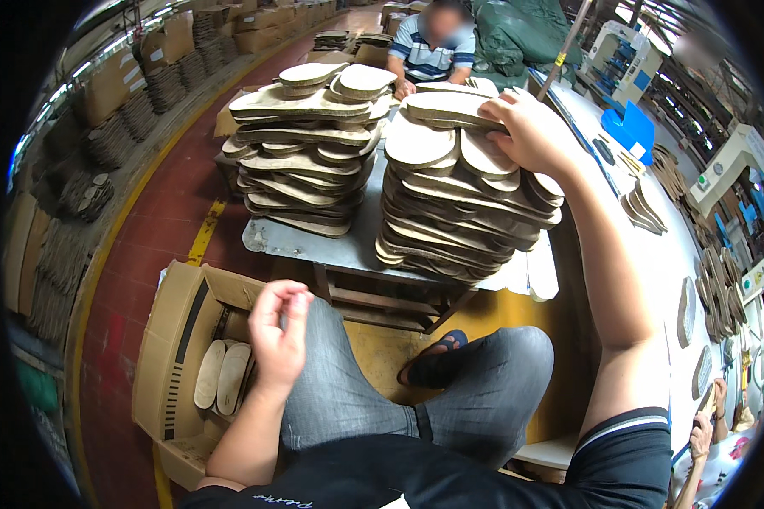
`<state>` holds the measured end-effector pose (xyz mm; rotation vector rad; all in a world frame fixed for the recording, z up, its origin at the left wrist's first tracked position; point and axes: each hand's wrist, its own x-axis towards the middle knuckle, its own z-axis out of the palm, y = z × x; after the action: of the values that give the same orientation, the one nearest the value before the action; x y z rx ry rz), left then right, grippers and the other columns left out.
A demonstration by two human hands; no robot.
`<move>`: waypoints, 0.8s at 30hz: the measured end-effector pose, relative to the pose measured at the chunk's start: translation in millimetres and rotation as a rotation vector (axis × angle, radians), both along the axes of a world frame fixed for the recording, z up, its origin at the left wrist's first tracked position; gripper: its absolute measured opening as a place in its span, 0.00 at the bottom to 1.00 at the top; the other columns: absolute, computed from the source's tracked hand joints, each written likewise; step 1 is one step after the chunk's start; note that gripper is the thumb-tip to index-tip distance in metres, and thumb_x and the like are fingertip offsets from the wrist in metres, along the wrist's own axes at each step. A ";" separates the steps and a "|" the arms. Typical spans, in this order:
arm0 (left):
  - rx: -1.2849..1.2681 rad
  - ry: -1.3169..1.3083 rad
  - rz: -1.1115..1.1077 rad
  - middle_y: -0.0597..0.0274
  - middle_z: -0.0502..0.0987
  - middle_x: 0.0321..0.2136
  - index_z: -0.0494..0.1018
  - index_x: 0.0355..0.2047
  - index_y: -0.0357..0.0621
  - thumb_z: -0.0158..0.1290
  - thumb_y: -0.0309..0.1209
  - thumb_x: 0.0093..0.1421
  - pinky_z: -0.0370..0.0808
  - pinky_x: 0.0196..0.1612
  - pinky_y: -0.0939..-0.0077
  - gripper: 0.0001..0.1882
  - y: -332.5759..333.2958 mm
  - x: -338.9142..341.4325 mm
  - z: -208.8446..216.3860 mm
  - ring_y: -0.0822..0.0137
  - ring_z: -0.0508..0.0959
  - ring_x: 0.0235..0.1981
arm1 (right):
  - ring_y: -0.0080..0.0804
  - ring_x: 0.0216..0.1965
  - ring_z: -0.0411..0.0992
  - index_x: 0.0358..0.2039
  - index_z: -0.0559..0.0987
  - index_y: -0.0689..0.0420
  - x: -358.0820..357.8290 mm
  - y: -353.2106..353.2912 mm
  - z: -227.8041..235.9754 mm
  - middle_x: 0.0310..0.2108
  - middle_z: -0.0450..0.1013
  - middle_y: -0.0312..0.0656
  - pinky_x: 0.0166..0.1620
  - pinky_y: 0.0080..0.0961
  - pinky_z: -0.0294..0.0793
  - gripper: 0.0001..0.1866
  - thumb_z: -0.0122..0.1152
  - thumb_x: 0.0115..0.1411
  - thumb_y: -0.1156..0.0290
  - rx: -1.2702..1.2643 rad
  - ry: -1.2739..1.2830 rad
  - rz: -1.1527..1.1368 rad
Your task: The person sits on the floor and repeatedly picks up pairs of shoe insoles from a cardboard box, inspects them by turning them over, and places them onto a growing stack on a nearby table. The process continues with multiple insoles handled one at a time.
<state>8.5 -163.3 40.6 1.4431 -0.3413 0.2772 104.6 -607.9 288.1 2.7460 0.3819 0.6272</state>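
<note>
Right hand (pixel 530 131) on the top sole (pixel 446 106) (thumb perhaps beneath)

Crumpled green tarp (pixel 518 41) heaped up back there, white machine (pixel 621 61) off to its right. Also, yellow stripe (pixel 205 234) on the red floor (pixel 144 233).

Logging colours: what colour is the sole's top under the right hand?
The sole's top: pale cream, head view.

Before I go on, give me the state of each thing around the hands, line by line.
Right hand: touching the top sole
Left hand: half-curled, nothing visible in it
Top sole: lying on the right stack
Right stack: standing, edges uneven
Left stack: standing, edges uneven
Cardboard box: open, pale soles inside
</note>
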 end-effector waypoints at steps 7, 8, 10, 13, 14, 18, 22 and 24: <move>0.147 -0.062 -0.244 0.54 0.89 0.49 0.81 0.60 0.33 0.66 0.26 0.78 0.85 0.57 0.69 0.15 -18.6 -32.2 28.6 0.66 0.89 0.50 | 0.54 0.42 0.86 0.54 0.77 0.53 -59.3 45.0 11.6 0.45 0.83 0.47 0.44 0.49 0.86 0.12 0.66 0.77 0.62 0.003 -0.354 0.104; 0.124 -0.038 -0.333 0.50 0.86 0.59 0.76 0.70 0.33 0.65 0.30 0.80 0.83 0.64 0.65 0.24 -17.8 -34.6 33.7 0.62 0.88 0.58 | 0.53 0.40 0.85 0.54 0.78 0.50 -70.6 62.8 8.8 0.44 0.83 0.44 0.42 0.48 0.86 0.13 0.69 0.76 0.62 0.079 -0.398 0.166; -0.019 -0.079 -0.379 0.42 0.74 0.76 0.55 0.87 0.36 0.67 0.45 0.80 0.75 0.74 0.57 0.48 -36.5 -39.0 61.7 0.52 0.79 0.74 | 0.49 0.37 0.85 0.50 0.81 0.48 -99.6 112.6 0.7 0.39 0.82 0.40 0.38 0.44 0.85 0.12 0.75 0.70 0.66 0.251 -0.438 0.292; -0.188 -0.226 -0.480 0.38 0.41 0.91 0.23 0.91 0.39 0.65 0.63 0.77 0.57 0.85 0.39 0.72 -61.6 -21.1 66.9 0.44 0.55 0.89 | 0.43 0.41 0.88 0.53 0.88 0.55 -151.0 172.7 -14.7 0.45 0.88 0.44 0.47 0.39 0.89 0.23 0.85 0.57 0.71 0.283 -0.273 0.437; -0.321 -0.207 -0.430 0.41 0.49 0.90 0.31 0.92 0.37 0.56 0.70 0.79 0.60 0.85 0.43 0.67 -71.4 -21.7 39.8 0.46 0.60 0.87 | 0.47 0.46 0.86 0.56 0.88 0.57 -158.3 191.0 -32.5 0.52 0.86 0.48 0.51 0.41 0.87 0.26 0.85 0.57 0.70 0.343 -0.159 0.481; -0.476 0.193 -0.608 0.45 0.67 0.84 0.51 0.89 0.37 0.34 0.78 0.81 0.65 0.85 0.47 0.59 -67.8 -29.1 50.5 0.49 0.70 0.82 | 0.64 0.66 0.76 0.70 0.82 0.63 -178.9 229.6 -102.5 0.73 0.74 0.62 0.70 0.54 0.78 0.40 0.87 0.58 0.66 0.618 0.005 0.384; -0.670 0.477 -0.628 0.48 0.69 0.83 0.58 0.88 0.44 0.29 0.74 0.85 0.66 0.86 0.48 0.52 -58.7 -31.7 2.1 0.51 0.72 0.82 | 0.71 0.77 0.71 0.81 0.66 0.73 -185.3 217.9 -156.3 0.74 0.71 0.72 0.78 0.54 0.72 0.57 0.89 0.62 0.56 1.157 0.428 0.269; -0.671 0.593 -0.569 0.48 0.71 0.82 0.59 0.88 0.45 0.29 0.76 0.84 0.68 0.85 0.48 0.53 -53.7 -29.9 -3.0 0.50 0.73 0.81 | 0.58 0.72 0.79 0.80 0.67 0.73 -183.1 209.2 -162.9 0.69 0.77 0.68 0.75 0.47 0.77 0.55 0.89 0.62 0.63 1.166 0.483 0.133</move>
<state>-21.4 -216.9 37.6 0.6691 -0.1339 -0.4629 -78.6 -398.7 125.1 4.0398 0.3683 0.1893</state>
